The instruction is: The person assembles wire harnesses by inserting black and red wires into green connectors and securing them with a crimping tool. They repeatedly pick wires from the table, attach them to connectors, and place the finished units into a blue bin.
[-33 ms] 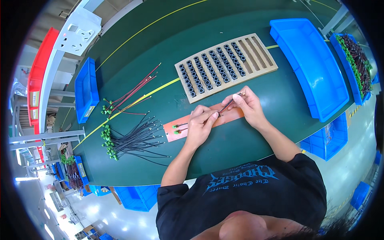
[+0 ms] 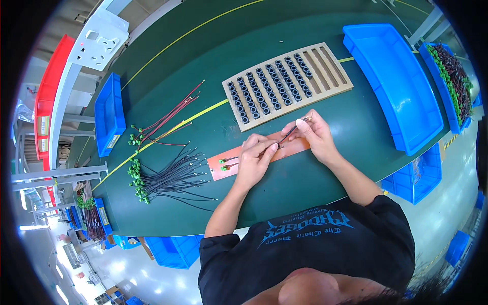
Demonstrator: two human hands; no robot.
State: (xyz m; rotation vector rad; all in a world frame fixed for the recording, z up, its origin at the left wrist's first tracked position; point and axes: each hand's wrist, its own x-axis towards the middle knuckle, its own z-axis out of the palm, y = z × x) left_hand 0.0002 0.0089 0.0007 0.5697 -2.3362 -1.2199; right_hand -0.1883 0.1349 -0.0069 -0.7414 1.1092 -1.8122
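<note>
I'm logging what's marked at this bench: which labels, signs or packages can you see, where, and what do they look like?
Pale label: small rectangle on the near end wall of the blue bin at the table's left edge.
Yellow-black striped floor marking: short strip on the floor, right of the table.
No screens or packages show.

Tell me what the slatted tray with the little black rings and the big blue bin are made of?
The slatted tray looks like pale, unpainted wood: light tan, matte, with long slots between straight slats. The black rings in its slots are dark and dull, maybe rubber, plastic or ferrite; too small to tell. The big blue bin looks like moulded plastic: one even bright colour, smooth, slightly shiny, with rounded edges.
</note>
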